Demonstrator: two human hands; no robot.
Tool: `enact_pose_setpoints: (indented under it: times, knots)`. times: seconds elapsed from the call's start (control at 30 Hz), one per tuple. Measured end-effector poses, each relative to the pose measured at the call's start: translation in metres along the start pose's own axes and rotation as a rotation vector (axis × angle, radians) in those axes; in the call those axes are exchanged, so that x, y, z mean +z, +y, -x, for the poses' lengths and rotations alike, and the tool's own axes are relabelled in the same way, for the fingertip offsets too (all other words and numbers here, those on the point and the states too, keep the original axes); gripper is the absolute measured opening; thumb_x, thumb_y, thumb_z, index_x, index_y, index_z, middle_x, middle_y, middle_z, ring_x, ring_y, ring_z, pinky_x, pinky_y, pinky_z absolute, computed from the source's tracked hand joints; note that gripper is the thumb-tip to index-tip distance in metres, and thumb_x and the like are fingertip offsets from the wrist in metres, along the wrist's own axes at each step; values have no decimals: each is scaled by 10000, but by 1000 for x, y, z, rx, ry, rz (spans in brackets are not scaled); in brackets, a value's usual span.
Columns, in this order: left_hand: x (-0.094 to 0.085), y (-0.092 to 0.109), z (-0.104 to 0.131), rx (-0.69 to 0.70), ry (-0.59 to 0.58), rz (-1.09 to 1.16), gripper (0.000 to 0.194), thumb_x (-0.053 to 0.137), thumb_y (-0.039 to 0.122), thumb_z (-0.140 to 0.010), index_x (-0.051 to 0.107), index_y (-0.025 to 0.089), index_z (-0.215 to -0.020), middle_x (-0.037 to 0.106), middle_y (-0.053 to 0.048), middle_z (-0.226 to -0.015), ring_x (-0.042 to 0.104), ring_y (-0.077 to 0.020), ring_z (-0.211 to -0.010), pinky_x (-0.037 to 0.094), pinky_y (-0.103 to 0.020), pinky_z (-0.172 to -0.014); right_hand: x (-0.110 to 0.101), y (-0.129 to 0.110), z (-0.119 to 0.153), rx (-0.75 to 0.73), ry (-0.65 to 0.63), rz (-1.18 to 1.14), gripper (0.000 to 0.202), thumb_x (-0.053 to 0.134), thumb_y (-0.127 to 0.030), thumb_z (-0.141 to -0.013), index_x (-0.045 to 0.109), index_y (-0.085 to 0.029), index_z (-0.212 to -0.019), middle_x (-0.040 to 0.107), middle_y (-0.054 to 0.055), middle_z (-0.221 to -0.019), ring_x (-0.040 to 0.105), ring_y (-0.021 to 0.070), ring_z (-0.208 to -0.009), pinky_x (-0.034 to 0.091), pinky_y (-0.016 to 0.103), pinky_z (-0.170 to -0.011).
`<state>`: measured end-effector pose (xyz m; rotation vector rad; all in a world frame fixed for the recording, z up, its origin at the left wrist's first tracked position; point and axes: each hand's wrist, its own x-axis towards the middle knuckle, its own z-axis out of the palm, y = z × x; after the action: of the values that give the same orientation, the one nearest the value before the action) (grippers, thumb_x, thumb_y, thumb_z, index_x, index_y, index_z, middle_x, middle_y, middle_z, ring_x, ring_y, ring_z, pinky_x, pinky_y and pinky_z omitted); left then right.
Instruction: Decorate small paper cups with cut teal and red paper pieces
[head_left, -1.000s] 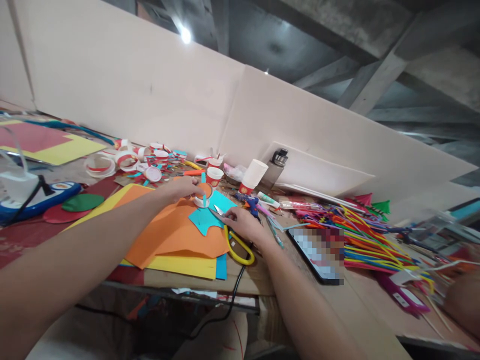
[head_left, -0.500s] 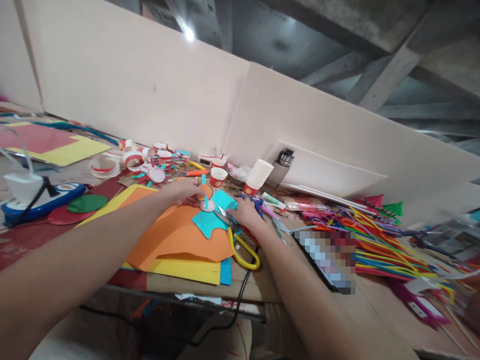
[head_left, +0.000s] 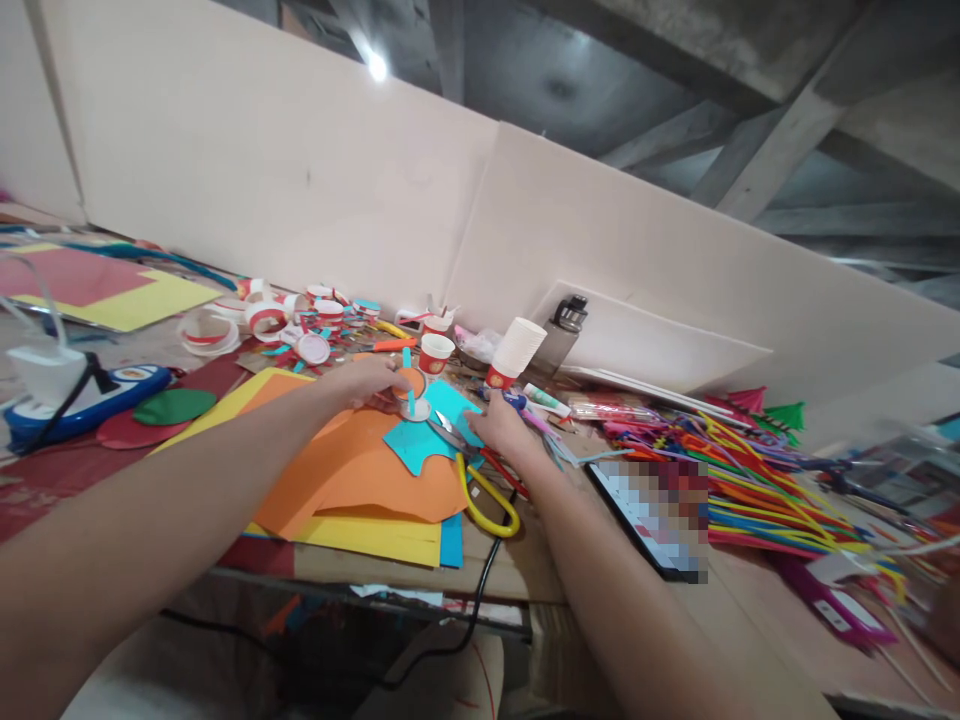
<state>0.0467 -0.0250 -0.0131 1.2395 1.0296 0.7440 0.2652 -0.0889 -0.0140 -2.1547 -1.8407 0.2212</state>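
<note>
My left hand is closed on a small cut paper-cup piece with an orange disc and turquoise strips, held just above the paper sheets. My right hand is curled round a blue tool that my fingers mostly hide, so its kind is unclear. Scissors with yellow handles lie just left of my right wrist, blades over a cut turquoise sheet. Beneath that is an orange sheet, over yellow paper.
Behind stand a paper cup, a cup stack and a dark bottle. Cut cup rings lie left. A phone and pipe cleaners are right. A blue power strip lies far left; a black cable crosses the front edge.
My right hand has shifted slightly to the right at the blue tool, with its fingers moved a little. My left hand and the cup piece stay about where they were.
</note>
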Motion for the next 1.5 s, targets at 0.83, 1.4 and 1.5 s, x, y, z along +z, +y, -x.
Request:
enact_pose_setpoints:
  times: [0.83, 1.4, 1.5]
  knots:
    - [5, -1, 36, 84, -417, -437, 227, 751, 331, -600, 594, 182, -668, 614, 4, -566, 603, -163, -511, 402, -231, -489, -38, 18, 90, -187, -166, 188, 629, 614, -307, -742, 465, -160, -1335, 626, 135, -1191, 597, 268, -1048, 421, 319, -821]
    - [-15, 9, 20, 198, -225, 72, 259, 774, 290, -661, 642, 145, -830, 599, -14, -741, 571, -99, -584, 516, -231, -542, -43, 8, 98, -263, -102, 371, 373, 627, -411, -815, 636, -151, -1083, 631, 167, -1053, 534, 334, -1110, 386, 441, -938]
    - [-14, 8, 16, 193, -145, 226, 217, 759, 199, -651, 630, 141, -816, 601, -19, -750, 563, -98, -591, 550, -255, -553, -43, -5, 84, -350, 41, 275, 334, 564, -392, -879, 635, -167, -1116, 624, 149, -1072, 546, 286, -1090, 406, 408, -935]
